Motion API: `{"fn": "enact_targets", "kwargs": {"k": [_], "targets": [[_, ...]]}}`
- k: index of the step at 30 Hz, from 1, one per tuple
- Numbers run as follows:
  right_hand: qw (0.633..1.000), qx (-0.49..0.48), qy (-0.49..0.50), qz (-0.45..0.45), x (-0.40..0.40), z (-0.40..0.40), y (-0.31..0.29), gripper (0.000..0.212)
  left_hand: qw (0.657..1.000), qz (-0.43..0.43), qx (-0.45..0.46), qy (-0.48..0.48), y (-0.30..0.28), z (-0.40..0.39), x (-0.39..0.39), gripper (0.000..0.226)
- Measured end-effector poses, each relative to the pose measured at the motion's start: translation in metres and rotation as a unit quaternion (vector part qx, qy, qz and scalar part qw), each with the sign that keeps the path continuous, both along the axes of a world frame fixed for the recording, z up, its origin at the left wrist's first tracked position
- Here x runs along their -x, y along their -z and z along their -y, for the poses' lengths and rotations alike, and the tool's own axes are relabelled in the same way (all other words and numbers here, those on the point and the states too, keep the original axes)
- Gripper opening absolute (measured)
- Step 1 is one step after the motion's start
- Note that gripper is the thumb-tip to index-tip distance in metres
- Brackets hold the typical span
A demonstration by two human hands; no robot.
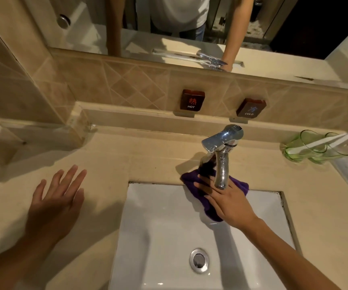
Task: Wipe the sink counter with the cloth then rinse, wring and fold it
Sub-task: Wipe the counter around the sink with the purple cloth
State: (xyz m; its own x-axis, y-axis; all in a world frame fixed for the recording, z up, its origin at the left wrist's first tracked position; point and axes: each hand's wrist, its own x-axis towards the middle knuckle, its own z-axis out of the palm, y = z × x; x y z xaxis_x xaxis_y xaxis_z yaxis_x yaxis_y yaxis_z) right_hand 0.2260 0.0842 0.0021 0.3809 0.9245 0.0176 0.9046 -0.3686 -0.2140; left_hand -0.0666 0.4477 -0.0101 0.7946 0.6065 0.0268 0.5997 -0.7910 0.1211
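A purple cloth (192, 181) lies on the beige counter (110, 164) at the base of the chrome faucet (221, 155), with one corner hanging over the back rim of the white sink (158, 227). My right hand (227, 201) presses flat on the cloth, fingers stretched toward the faucet base under the spout. My left hand (58, 197) hovers over the counter left of the sink, fingers spread, holding nothing.
Two green glass cups (315, 149) with a white toothbrush (327, 141) across them stand at the far right of the counter. HOT (192, 100) and COLD (250, 108) signs sit on the ledge below the mirror (169, 28). The drain (198, 260) is in the basin's middle.
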Motion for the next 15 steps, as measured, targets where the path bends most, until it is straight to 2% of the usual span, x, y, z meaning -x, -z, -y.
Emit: {"fn": "enact_targets", "kwargs": {"k": [5, 8, 11, 14, 15], "targets": [[0.991, 0.040, 0.124, -0.009, -0.037, 0.059, -0.006, 0.046, 1.000, 0.008, 0.022, -0.008, 0.009, -0.008, 0.004, 0.059], [0.983, 0.092, 0.154, -0.023, -0.067, 0.080, -0.013, 0.049, 0.997, -0.060, 0.053, 0.003, 0.021, -0.021, 0.005, 0.060], [0.971, 0.115, 0.205, -0.030, -0.081, 0.080, -0.014, 0.053, 0.991, -0.124, 0.042, 0.019, 0.021, -0.020, 0.008, 0.067], [0.959, 0.126, 0.251, -0.038, -0.092, 0.075, -0.012, 0.055, 0.992, -0.061, 0.093, -0.054, -0.001, -0.004, -0.013, 0.072], [0.957, 0.122, 0.262, -0.039, -0.096, 0.072, -0.012, 0.054, 0.995, -0.028, 0.082, -0.056, -0.005, 0.006, -0.023, 0.069]]}}
